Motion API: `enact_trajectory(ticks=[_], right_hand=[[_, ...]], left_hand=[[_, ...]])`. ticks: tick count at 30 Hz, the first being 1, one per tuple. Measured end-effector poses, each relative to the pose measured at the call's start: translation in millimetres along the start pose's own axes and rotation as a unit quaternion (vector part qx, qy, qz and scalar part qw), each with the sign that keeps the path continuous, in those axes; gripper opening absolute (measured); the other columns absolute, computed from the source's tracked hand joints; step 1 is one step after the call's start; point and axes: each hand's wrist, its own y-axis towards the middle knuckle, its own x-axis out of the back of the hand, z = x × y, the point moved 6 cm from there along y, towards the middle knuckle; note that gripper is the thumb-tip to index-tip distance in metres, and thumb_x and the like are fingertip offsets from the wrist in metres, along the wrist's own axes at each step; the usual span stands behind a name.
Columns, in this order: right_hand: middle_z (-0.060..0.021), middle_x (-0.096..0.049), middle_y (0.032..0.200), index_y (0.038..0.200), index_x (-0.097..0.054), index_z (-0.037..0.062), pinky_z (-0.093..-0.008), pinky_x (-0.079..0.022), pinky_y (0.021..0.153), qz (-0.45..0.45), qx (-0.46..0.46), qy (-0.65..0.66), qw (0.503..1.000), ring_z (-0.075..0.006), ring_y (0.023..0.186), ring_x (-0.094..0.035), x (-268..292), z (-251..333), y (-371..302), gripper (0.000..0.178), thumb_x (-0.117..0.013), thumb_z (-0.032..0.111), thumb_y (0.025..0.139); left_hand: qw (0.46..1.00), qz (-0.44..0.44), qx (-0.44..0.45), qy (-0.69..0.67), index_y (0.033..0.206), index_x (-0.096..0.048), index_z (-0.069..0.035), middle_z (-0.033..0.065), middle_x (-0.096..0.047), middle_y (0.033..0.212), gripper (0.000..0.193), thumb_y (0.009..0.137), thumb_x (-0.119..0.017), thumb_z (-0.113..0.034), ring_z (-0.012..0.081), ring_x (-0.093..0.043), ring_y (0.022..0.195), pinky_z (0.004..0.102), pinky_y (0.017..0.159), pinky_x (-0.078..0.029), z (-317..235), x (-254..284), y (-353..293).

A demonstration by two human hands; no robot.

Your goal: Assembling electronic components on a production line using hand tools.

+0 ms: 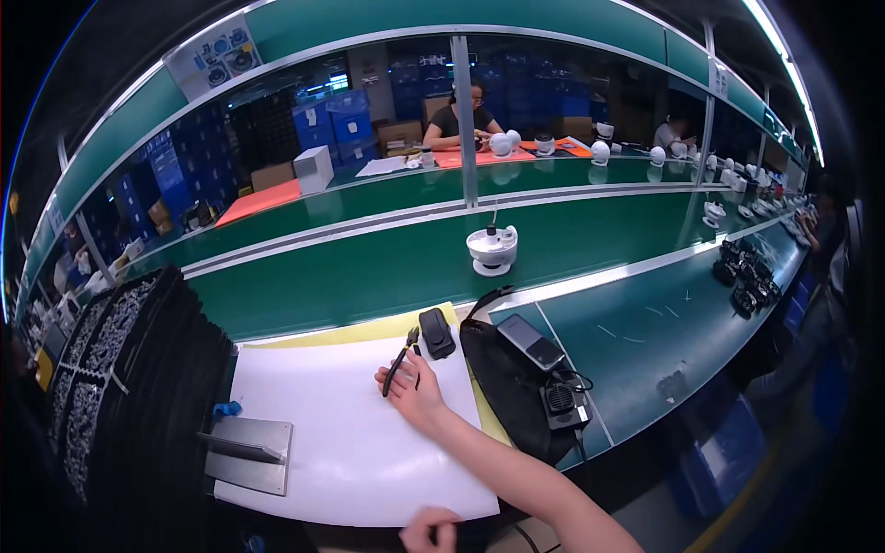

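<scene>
A pair of small cutting pliers (396,365) with black handles rests in my right hand (421,398), jaws pointing away from me. The fingers curl loosely round the handles above a white sheet (341,442). At the lower edge, my left hand (430,530) is smeared by motion and partly cut off, so its grip is unclear. A black palm-sized device (437,333) lies just beyond the pliers. To the left, a flat metal plate with an upright fin (249,454) sits on the sheet, beside a small blue object (227,408).
Stacked black trays of small parts (106,369) stand at the left. A black bag (498,387) and a power bank (530,342) lie right of the sheet. A white round device (492,251) stands on the green belt (387,276); black parts (745,276) are heaped far right. People sit opposite.
</scene>
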Motion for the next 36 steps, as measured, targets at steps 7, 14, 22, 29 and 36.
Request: enact_trajectory(ticks=[7,14,22,29,36], right_hand=[[-0.0183,-0.054,0.105,0.102,-0.043,0.0026,-0.0386,-0.044,0.091,-0.006,-0.022,-0.015,1.0,-0.0294,0.103,-0.055,-3.9,0.9,5.3,0.039,-0.057,0.035,0.085],[-0.0174,-0.054,0.108,0.102,-0.044,0.0055,-0.0358,-0.043,0.094,0.026,-0.046,-0.059,0.997,-0.0273,0.106,-0.053,-12.8,0.3,2.4,0.03,-0.057,0.026,0.085],[-0.0179,-0.052,0.111,0.108,-0.042,0.0011,-0.0368,-0.042,0.095,0.027,-0.049,-0.087,0.995,-0.0279,0.107,-0.053,-7.6,-3.5,10.3,0.035,-0.056,0.023,0.085],[-0.0174,-0.053,0.109,0.113,-0.04,-0.003,-0.0358,-0.042,0.096,0.038,-0.057,-0.098,0.993,-0.0261,0.108,-0.053,-5.2,-2.4,12.2,0.04,-0.054,0.023,0.086],[-0.0124,-0.056,0.095,0.098,-0.046,0.0014,-0.0327,-0.049,0.082,0.05,-0.028,-0.133,0.989,-0.0216,0.091,-0.061,-5.5,-3.9,11.0,0.026,-0.058,0.02,0.084]], left_hand=[[0.981,0.171,0.072,0.055,0.086,-0.06,0.0,0.0133,-0.061,0.078,0.007,0.08,-0.057,0.002,0.0239,-0.06,0.07,0.0303,0.061,-0.047,5.0,-24.2,-58.1],[0.943,0.06,0.247,0.216,0.111,-0.049,0.001,0.0215,-0.06,0.096,0.028,0.087,-0.053,-0.015,0.036,-0.059,0.089,0.04,0.077,-0.046,42.1,93.2,-72.2],[0.732,0.335,0.447,0.39,0.112,-0.056,0.003,0.0232,-0.064,0.091,0.04,0.088,-0.051,-0.029,0.0405,-0.061,0.086,0.0434,0.07,-0.049,108.2,202.9,-244.5],[0.692,0.393,0.44,0.416,0.114,-0.055,0.002,0.0218,-0.063,0.094,0.041,0.088,-0.051,-0.03,0.0385,-0.06,0.087,0.0424,0.072,-0.048,128.3,201.5,-215.4],[0.645,0.471,0.424,0.428,0.116,-0.053,0.001,0.0204,-0.062,0.097,0.042,0.089,-0.05,-0.032,0.0365,-0.059,0.089,0.0414,0.073,-0.048,166.2,198.5,-184.4]])
